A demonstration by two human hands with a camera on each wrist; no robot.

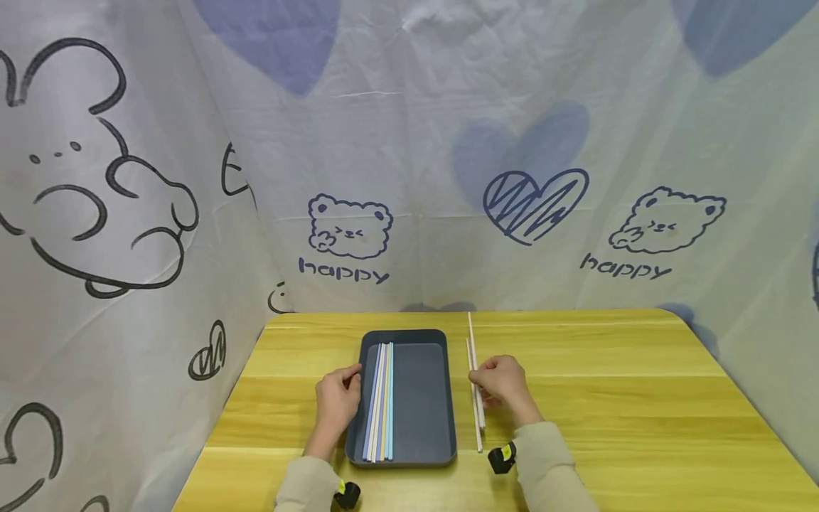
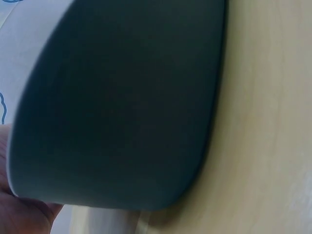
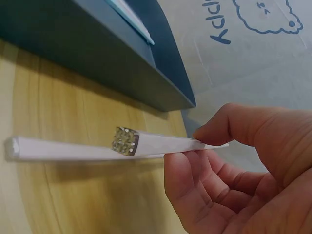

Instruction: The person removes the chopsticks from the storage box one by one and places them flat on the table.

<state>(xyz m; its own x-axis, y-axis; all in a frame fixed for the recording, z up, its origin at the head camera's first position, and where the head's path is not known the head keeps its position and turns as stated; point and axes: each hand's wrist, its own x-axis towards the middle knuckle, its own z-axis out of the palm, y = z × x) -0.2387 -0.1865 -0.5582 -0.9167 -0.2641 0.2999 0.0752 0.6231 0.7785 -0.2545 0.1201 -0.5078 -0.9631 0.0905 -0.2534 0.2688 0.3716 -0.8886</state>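
Note:
My right hand [image 1: 502,384] pinches a pale chopstick [image 3: 161,143] between thumb and fingers, right of the dark grey tray [image 1: 424,455]. A glittery cap covers the end nearest the camera in the right wrist view. Beneath it, a second pale chopstick [image 3: 58,150] lies on the table, almost parallel. My left hand [image 1: 335,405] is at the tray's left side, its fingertips touching the rim. In the left wrist view the tray wall hides most of that hand. Several chopsticks [image 1: 379,405] in blue, white, purple, yellow and light blue lie side by side along the tray's left half.
The tray stands on a yellow wood-grain table [image 1: 614,419] with rounded far corners. A pale cloth [image 1: 422,156] printed with hearts and bears hangs behind the table and down the left side. A small black device [image 1: 502,459] is strapped at the right cuff.

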